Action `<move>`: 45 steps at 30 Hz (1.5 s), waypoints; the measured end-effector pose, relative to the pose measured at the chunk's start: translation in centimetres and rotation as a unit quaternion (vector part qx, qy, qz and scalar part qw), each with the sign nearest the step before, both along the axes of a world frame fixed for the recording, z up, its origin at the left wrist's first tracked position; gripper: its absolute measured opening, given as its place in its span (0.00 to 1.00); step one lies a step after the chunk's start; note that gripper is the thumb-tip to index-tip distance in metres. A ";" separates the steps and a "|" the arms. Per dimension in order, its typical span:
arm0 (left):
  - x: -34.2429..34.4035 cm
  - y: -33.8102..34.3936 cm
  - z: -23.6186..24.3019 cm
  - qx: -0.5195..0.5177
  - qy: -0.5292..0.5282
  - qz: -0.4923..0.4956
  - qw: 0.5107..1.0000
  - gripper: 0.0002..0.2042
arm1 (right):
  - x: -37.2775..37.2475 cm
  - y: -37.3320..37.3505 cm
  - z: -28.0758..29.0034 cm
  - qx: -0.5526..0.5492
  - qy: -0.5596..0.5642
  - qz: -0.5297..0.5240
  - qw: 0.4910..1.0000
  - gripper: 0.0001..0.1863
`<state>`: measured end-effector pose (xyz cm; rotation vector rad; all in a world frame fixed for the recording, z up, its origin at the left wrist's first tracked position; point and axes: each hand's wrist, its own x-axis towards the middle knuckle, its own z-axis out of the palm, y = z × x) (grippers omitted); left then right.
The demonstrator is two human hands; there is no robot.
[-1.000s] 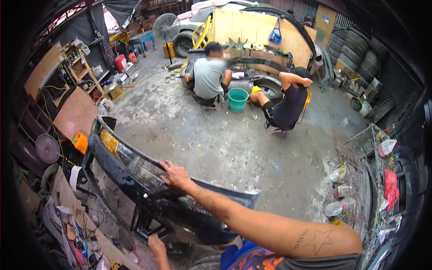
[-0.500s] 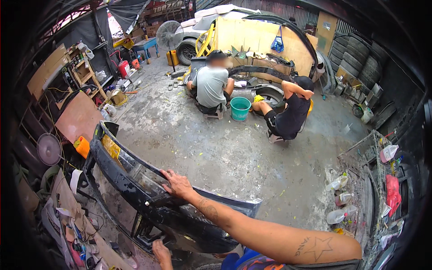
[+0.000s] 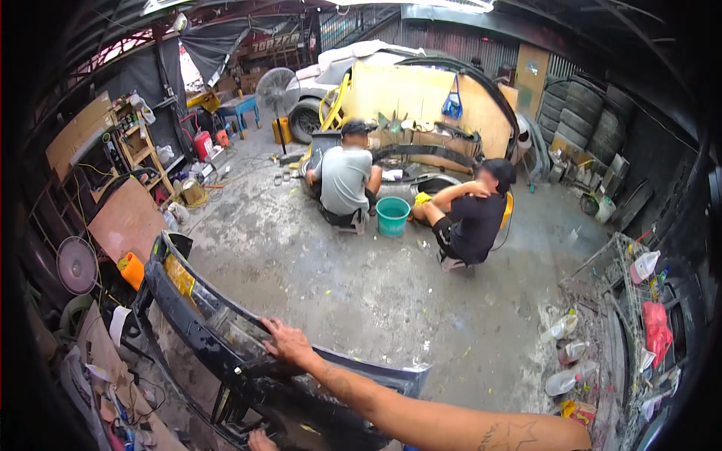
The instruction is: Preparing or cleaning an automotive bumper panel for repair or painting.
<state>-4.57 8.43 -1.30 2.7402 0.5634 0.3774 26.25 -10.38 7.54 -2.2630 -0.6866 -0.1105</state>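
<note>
A long black car bumper, worn and dusty, curves across the lower left in front of me. My right hand reaches over from the right, its fingers bent over the bumper's upper edge and thumb against the near face. Low down, my left hand is partly cut off by the lower edge of the picture. Its visible fingers are curled against the bumper's lower part, by a dark bracket. A small pale spot shows on the bumper below my right hand.
Two people crouch ahead, one in a grey shirt, one in a dark shirt, with a green bucket between them. Bottles and a wire rack line the right. A fan and orange jug stand left.
My view has tilted up, so the far scene sits lower. Both hands stay at the bumper. The dark-shirted person's raised arm has come down toward the neck.
</note>
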 end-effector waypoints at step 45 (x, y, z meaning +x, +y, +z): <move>1.2 -2.2 0.2 0.003 -0.022 -0.055 0.998 0.11 | 0.0 -0.2 0.6 -0.006 -0.001 0.000 1.000 0.34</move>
